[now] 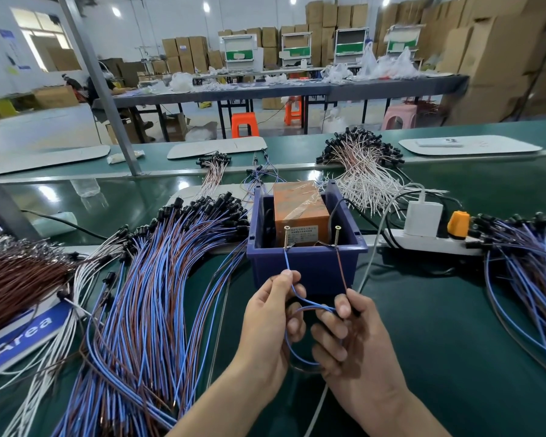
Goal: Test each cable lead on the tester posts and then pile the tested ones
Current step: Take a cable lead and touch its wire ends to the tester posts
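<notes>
Pinching the thin blue wire (289, 266), the left hand (271, 316) holds its tip at the left brass screw post (287, 236). The right hand (350, 335) pinches the thin brown wire (341, 266) at the right brass screw post (337, 236). Both tips likely need firm, simultaneous contact with metal.

Tester bin (306, 269) stands between cable pile (158, 279) at left and power strip (429, 244).

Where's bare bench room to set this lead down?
Free: green mat right of the held lead, bordered by blue bin, power strip and right cable pile. Crowded: left cable pile beside the bin, white leads behind it.
</notes>
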The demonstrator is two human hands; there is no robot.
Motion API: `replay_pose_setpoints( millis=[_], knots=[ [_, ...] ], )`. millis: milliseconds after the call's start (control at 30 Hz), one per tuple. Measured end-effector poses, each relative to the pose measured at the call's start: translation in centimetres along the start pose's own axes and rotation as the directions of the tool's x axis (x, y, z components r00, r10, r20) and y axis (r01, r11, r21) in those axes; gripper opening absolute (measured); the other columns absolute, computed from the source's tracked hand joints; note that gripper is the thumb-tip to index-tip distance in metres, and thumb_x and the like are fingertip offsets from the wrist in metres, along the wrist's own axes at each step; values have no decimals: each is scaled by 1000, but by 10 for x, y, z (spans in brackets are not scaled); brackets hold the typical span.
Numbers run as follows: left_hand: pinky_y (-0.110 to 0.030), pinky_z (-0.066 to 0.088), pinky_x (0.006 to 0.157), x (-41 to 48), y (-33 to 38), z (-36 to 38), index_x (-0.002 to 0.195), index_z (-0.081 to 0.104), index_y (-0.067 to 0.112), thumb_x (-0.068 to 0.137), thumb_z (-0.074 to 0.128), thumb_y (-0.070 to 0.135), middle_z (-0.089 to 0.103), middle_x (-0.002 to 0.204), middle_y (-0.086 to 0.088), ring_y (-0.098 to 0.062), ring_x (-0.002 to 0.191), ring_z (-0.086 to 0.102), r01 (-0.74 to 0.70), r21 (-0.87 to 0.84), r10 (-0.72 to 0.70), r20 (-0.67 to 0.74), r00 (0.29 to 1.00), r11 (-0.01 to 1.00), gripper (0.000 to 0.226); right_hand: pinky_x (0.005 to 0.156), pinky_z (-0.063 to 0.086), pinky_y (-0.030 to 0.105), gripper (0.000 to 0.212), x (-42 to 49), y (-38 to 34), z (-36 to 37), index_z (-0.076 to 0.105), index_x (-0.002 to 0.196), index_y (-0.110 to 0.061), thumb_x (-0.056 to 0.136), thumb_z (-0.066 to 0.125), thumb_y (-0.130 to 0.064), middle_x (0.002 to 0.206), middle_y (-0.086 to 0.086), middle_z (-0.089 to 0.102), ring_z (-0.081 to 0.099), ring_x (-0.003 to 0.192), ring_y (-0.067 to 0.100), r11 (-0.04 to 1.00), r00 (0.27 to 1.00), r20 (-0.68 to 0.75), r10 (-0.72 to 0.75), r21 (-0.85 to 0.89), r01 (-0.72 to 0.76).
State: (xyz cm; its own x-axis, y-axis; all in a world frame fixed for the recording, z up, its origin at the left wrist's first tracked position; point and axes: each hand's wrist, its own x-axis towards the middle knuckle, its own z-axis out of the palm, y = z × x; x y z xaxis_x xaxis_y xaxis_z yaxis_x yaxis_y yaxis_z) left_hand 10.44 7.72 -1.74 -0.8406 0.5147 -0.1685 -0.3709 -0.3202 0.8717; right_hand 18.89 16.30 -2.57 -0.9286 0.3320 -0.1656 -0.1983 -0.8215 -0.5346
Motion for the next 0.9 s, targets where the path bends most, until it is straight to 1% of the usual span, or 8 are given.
replay_pose_setpoints(
  millis=[200,367,500,733,900],
  knots=[
    [-21,29,40,-1,0,1,97,68,12,100,57,25,58,80,-3,-10,41,33,-3,5,3,0,1000,1000,17,34,16,23,33,0,-2,1,52,63,-18,92,51,-35,55,-2,33,27,36,8,1000,1000,3,-9,2,9],
    [-20,29,39,0,0,1,94,67,14,100,57,25,58,77,-1,-10,40,32,-6,-5,6,-3,1000,1000,17,32,16,20,32,0,-2,3,51,62,-19,90,51,-34,54,-2,32,26,34,8,999,999,-6,-32,-8,32],
    [-20,30,39,-1,0,1,97,67,13,100,56,26,58,77,-2,-10,41,33,-3,-10,3,2,1000,1000,17,34,15,22,31,0,-2,2,51,63,-19,89,52,-34,55,-3,32,26,36,8,999,1000,-9,-27,-20,27],
    [-19,31,38,0,0,1,96,67,12,100,57,25,59,76,-1,-9,40,34,0,-28,0,10,1000,1000,17,35,14,22,31,0,-2,3,51,62,-19,89,52,-34,54,-3,32,25,36,8,999,999,-11,-37,-27,37],
    [-20,29,38,0,-1,2,94,65,12,101,56,23,58,76,-1,-9,39,32,-16,-23,16,2,1000,1000,16,36,11,22,31,0,-2,5,50,60,-19,87,52,-34,53,-3,31,24,34,7,999,999,-32,-40,-29,39]
  ],
)
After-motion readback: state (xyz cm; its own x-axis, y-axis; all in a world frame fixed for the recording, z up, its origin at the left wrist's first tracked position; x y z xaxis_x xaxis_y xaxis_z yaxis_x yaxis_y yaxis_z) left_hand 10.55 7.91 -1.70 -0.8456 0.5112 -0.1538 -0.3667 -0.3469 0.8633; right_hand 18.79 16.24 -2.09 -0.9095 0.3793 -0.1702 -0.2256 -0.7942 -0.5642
